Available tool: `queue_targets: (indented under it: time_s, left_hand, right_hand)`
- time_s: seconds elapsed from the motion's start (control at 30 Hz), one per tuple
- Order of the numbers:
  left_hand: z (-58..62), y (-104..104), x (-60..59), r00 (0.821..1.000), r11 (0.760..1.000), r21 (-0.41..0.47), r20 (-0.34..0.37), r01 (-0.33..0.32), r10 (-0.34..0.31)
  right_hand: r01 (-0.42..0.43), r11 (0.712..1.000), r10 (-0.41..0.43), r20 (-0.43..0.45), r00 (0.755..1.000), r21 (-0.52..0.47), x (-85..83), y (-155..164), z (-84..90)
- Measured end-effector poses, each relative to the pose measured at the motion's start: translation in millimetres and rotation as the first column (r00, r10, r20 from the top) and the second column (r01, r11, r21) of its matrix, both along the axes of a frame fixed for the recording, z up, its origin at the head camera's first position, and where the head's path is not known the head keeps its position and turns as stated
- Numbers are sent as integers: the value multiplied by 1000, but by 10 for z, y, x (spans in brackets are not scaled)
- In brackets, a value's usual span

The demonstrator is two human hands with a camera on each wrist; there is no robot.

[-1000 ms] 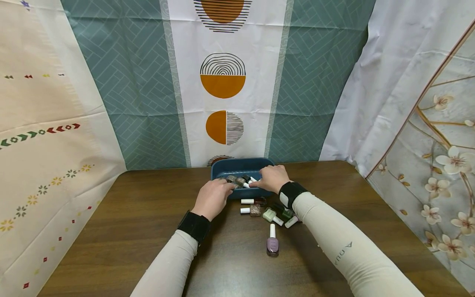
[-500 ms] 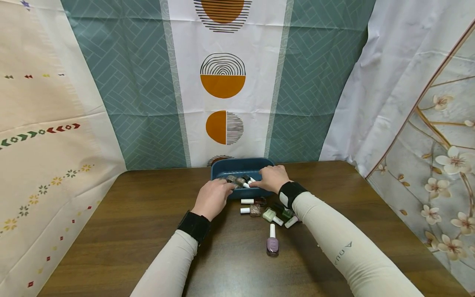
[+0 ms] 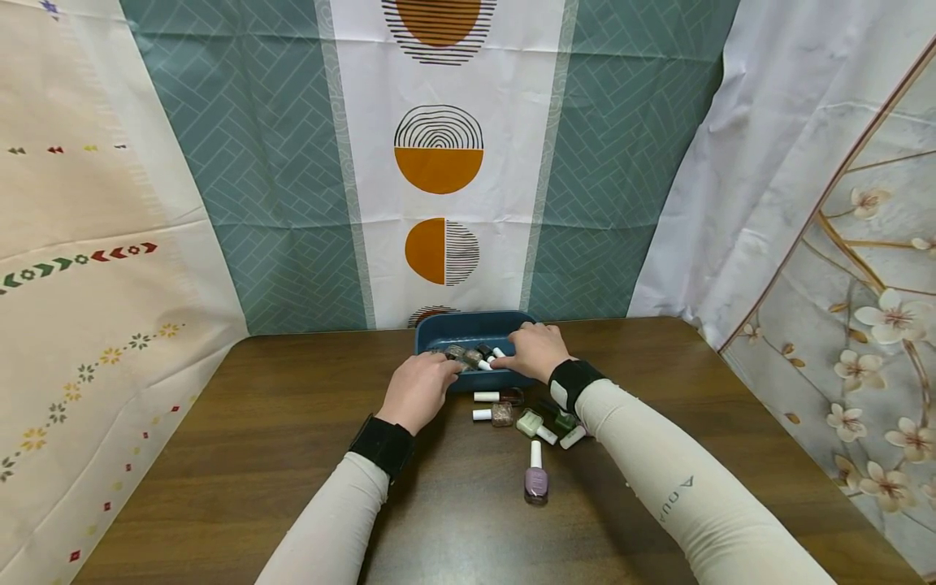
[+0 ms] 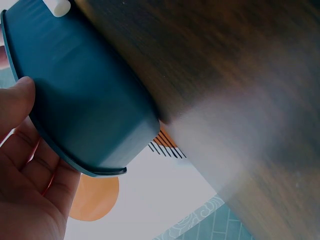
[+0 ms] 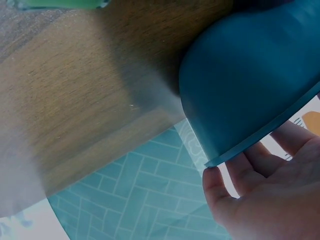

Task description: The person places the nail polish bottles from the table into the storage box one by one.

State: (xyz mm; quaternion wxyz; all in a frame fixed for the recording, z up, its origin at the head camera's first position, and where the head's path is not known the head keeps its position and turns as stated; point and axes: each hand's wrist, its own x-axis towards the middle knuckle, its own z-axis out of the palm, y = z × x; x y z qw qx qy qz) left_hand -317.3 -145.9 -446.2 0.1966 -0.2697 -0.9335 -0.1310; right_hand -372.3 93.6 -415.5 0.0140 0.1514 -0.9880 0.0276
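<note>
Bright, even light; wrist views blurred up close.

patterned curtains (image 3: 439, 162) behind dark wooden table (image 3: 219, 455)

**Hidden, cropped and too small to read**

Fingertips of the left hand (image 3: 420, 388) and right hand (image 3: 537, 351) lost over the near rim of the blue tub (image 3: 468, 327); grip on the small bottles (image 3: 475, 356) inside impossible to judge. Tub floor mostly concealed. Bottle labels on the table (image 3: 219, 455) too small to read. Tub cut off by the frame edge in both wrist views, table there smeared to blur. Near right bottle (image 3: 566, 422) partly covered by the wristband.
</note>
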Motion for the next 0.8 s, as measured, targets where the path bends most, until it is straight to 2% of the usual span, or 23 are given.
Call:
queue_targets:
  time_s: [0.33,0.63,0.8]
  left_hand:
    - [-22,2,-22,1000,1000,-11,3,-8,8]
    - [-31,1,-28,1000,1000,-14,4,-9,9]
    - [-41,2,-32,1000,1000,-12,11,-13,13]
  right_hand:
    - [-8,999,7,-21,1000,-42,14,24,-9]
    - [-96,994,86,-155,984,-59,65,77,-89]
    - [-112,991,99,-170,981,-70,101,105,-99]
